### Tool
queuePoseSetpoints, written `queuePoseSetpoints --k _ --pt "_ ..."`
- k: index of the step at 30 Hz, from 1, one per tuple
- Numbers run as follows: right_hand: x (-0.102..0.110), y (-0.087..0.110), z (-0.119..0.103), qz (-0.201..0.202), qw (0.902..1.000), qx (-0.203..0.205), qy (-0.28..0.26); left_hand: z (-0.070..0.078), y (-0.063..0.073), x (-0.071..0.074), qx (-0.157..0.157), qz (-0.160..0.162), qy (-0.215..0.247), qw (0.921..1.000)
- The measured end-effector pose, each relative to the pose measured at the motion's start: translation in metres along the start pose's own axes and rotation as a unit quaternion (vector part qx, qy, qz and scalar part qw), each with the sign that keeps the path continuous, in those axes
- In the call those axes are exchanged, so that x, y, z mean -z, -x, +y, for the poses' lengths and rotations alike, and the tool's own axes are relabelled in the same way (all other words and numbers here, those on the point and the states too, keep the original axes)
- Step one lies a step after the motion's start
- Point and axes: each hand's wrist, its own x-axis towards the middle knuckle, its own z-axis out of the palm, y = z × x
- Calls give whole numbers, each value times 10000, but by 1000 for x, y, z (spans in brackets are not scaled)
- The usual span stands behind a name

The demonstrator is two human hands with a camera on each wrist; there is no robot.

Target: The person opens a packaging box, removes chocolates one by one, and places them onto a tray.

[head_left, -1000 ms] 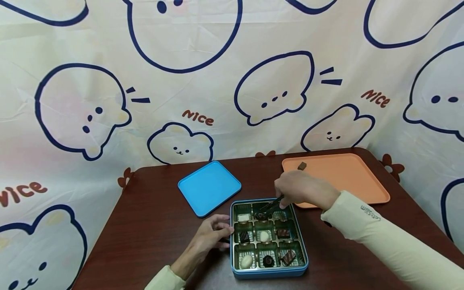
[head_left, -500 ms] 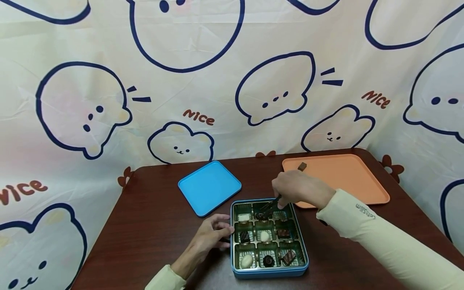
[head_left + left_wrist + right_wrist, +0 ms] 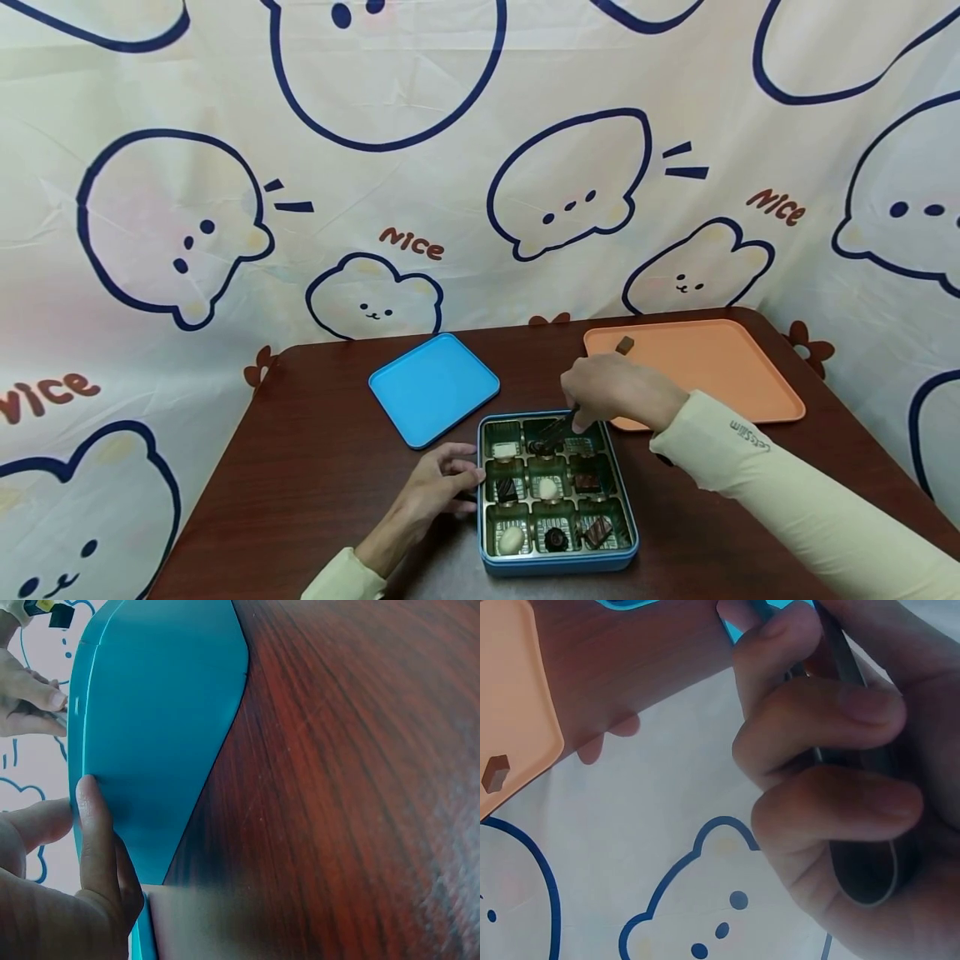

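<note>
A blue tin [image 3: 557,567] with a gold divided tray stands on the table, a chocolate in most compartments. My right hand [image 3: 621,390] grips dark tongs [image 3: 866,874], its fingers curled round both arms. The tips reach down into the back middle compartment, at a dark round chocolate [image 3: 537,447]; whether they pinch it is too small to tell. With its fingers fairly straight, my left hand [image 3: 429,486] touches the tin's left side. In the left wrist view, one finger [image 3: 96,836] lies along the outer wall, just below the rim.
Behind the tin, to the left, lies a bare blue tray [image 3: 433,387]. An orange tray [image 3: 720,367] at the back right bears one small brown chocolate [image 3: 625,344]. A printed cloth [image 3: 465,192] hangs behind the dark wooden table [image 3: 300,467].
My right hand has shifted slightly left, and the tongs stand a little steeper over the same compartment. The left hand and the tin stay in place.
</note>
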Motion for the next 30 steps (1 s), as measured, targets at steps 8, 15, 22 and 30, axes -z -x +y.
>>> queuePoseSetpoints --k 8,15,22,30 --pt "-5 -5 -1 -207 9994 -58 -279 0 0 0 10 -31 18 10000" --pt "-5 -6 -6 -157 9999 -17 -63 -1 0 0 44 -6 3 10000" --pt "-9 -6 -9 -32 10000 53 13 -1 0 0 29 1 14 10000" --pt "-15 -9 -5 390 9982 350 278 -2 -1 0 13 -6 25 10000"
